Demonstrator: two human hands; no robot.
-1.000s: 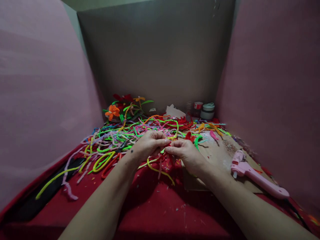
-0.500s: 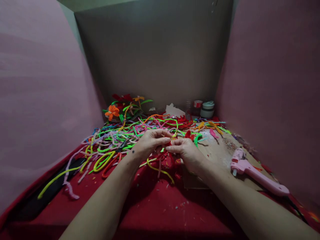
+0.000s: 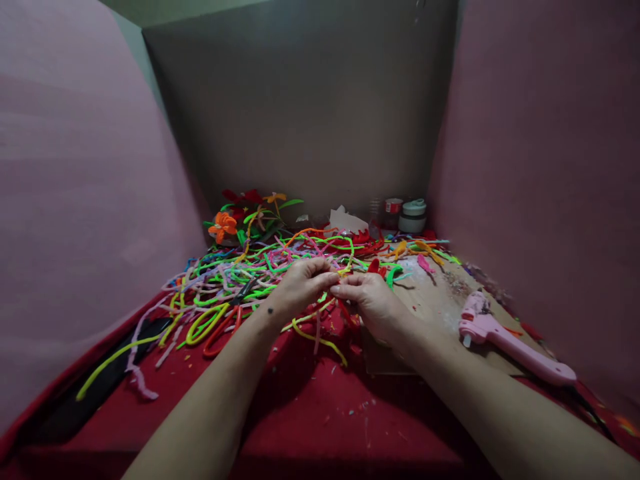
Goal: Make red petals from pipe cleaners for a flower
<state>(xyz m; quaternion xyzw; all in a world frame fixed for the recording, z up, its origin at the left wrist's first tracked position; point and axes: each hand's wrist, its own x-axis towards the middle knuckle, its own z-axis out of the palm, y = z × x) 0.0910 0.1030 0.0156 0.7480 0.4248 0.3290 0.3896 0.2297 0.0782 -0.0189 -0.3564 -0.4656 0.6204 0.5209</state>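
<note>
Left hand (image 3: 299, 288) and right hand (image 3: 373, 301) meet fingertip to fingertip, each pinched closed on a red pipe cleaner (image 3: 346, 312). It sits low over the red cloth (image 3: 310, 413), at the near edge of the pipe cleaner pile (image 3: 235, 270). A pink glue gun (image 3: 505, 340) lies well apart on the right.

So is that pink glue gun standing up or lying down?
Lying down: the pink glue gun rests flat on the cardboard sheet.

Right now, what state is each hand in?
Left hand: closed, fingertips pinching what looks like a thin red fuzzy pipe cleaner.
Right hand: closed, pinching the same pipe cleaner.
</note>
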